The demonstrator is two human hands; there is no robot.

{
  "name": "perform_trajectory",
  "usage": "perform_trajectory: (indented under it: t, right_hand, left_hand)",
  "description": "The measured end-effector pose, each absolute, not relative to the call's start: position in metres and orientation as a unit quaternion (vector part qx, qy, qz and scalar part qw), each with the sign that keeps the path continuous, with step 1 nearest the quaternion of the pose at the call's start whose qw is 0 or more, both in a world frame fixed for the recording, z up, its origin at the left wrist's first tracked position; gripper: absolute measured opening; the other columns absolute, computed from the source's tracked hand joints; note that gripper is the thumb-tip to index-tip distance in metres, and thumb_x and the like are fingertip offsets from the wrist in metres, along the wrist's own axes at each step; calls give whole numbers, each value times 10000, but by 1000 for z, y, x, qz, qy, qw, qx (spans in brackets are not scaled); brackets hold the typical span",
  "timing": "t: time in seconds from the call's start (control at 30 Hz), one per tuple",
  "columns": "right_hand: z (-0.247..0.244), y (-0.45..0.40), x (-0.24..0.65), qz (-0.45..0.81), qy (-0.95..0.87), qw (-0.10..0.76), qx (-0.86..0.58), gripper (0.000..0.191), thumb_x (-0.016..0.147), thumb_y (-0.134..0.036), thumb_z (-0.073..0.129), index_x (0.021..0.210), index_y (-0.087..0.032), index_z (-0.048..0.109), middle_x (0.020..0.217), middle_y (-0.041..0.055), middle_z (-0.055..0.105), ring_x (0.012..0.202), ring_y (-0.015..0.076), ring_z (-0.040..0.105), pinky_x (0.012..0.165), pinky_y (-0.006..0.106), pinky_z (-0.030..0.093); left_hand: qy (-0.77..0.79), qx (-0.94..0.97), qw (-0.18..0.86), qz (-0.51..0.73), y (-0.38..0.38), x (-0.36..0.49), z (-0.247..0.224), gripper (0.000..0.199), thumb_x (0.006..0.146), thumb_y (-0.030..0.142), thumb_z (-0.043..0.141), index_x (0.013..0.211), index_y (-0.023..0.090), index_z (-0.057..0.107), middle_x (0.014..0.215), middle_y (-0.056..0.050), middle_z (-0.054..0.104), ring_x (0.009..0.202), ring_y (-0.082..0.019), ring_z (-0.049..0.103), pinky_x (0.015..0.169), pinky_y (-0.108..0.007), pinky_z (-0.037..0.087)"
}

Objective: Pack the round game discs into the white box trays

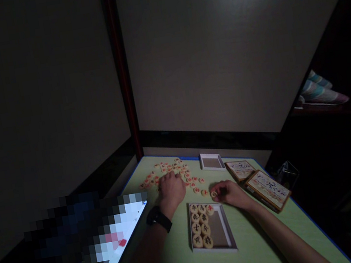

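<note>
Round chess pieces with red and black characters lie scattered at the back of the green table. My left hand, with a dark watch on its wrist, rests over the near part of them, its fingers curled down; what is under them is hidden. My right hand pinches a chess piece above the back right corner of an open box. Inside that box, two columns of black-character pieces fill the left side, and a red-character piece lies at the top of a third column.
A shallow open box stands at the table's back edge. Two illustrated box lids lie to the right. A lit tablet is at the left edge. Walls rise behind the table, and a dark container is beyond its right edge.
</note>
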State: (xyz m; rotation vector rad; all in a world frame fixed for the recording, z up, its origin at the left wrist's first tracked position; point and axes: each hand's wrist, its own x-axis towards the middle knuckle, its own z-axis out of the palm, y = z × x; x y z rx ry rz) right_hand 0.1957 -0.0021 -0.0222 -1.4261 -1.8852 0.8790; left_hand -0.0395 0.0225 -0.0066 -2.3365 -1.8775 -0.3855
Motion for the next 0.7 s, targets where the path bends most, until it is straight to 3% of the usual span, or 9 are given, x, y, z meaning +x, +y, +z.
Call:
perform_trajectory:
  t: [0.47,0.6,0.7]
  right_hand:
    - [-15,-3,210,378,-705,314,-512,434,626,-326,762,1025,-157,761,672,-34,561,603,115,499,569,237,409]
    - [1,12,196,270,-740,299,-538,366,777,-371,647,1019,-117,751,675,12,642,588,133,533,573,253,447]
    - [20,37,165,114,-805,165,-559,316,876,-248,525,1077,-139,743,875,70,747,746,170,646,678,248,484]
  left_hand:
    - [-612,-779,31,-135,18,-33,-1,305,915,169,432,1092,106,672,1089,-188,656,1053,-296,598,891,-436,413]
    - [-609,-782,25,-127,17,-30,1,341,895,131,414,1103,111,684,1099,-190,672,1050,-290,600,891,-447,415]
    - [-610,-781,30,-129,17,-29,2,351,891,119,412,1111,98,685,1097,-197,674,1045,-293,601,889,-452,416]
